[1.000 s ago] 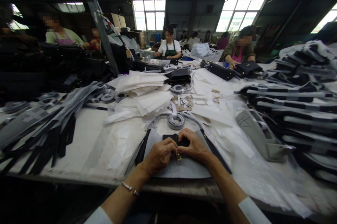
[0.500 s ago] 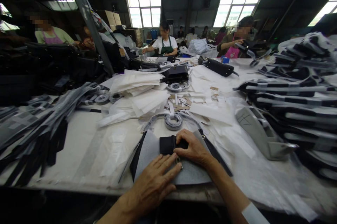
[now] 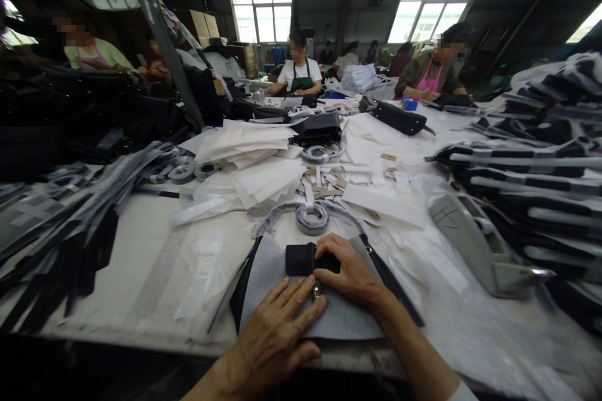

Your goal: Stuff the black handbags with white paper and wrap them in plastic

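Note:
A black handbag [image 3: 243, 291] lies in front of me with a grey protective sheet [image 3: 266, 263] over its front. Across the sheet's middle runs a black leather tab [image 3: 297, 260], and a gold-coloured clasp [image 3: 316, 291] sits just below it. My right hand [image 3: 350, 269] has its fingers curled over the tab's right part, thumb near the centre. Stretched flat on the sheet, my left hand [image 3: 277, 322] has its fingertips beside the clasp. The wrapped handle [image 3: 270, 219] arches behind, around a coiled, wrapped strap [image 3: 312, 218].
White paper sheets [image 3: 268, 181] are piled behind the bag. Wrapped straps [image 3: 89, 219] lie left, and a grey tape dispenser [image 3: 489, 250] stands right, before stacked black bag parts [image 3: 508, 181]. Co-workers, one in a green apron [image 3: 301, 78], sit across the table.
Both hands keep nearly the same place on the bag. The gold clasp shows more plainly beside my left fingertips. The view has shifted slightly, and the co-worker at right has lowered their hands.

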Demonstrator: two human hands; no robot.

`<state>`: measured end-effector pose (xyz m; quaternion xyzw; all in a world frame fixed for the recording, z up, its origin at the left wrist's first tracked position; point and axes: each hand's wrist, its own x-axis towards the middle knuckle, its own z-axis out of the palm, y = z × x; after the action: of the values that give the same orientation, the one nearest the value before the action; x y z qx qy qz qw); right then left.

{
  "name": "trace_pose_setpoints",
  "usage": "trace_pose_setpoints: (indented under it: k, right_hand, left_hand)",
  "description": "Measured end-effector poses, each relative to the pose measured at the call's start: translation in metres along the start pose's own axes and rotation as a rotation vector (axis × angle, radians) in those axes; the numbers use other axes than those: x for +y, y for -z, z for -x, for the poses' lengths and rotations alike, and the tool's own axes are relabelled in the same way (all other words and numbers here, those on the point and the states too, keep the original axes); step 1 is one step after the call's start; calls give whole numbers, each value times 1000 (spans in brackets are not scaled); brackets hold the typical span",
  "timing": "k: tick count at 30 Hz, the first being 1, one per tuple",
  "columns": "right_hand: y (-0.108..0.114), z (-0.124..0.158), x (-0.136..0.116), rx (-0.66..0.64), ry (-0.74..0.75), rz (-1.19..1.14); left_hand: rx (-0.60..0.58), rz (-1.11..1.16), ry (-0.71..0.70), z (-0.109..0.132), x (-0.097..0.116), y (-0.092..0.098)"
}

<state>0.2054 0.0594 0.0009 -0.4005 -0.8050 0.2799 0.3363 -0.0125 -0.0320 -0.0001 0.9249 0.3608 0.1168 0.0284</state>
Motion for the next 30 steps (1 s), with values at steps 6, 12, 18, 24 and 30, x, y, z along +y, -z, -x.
trace_pose_setpoints:
  k: [6, 12, 18, 24, 30]
  right_hand:
    - [-5, -1, 4, 15, 23, 52]
    - [2, 6, -15, -136, 168, 137]
    - [12, 16, -26, -404, 235, 240]
    - [11, 6, -27, -475, 293, 465]
    - [5, -4, -30, -531, 396, 667]
  left_hand:
    - [-28, 14, 49, -5, 4, 1]
    - [-35, 15, 71, -5, 10, 2]
    - [62, -54, -32, 2, -1, -7]
    - [340, -219, -156, 8, -21, -30]
    - [505, -373, -241, 3, -32, -31]
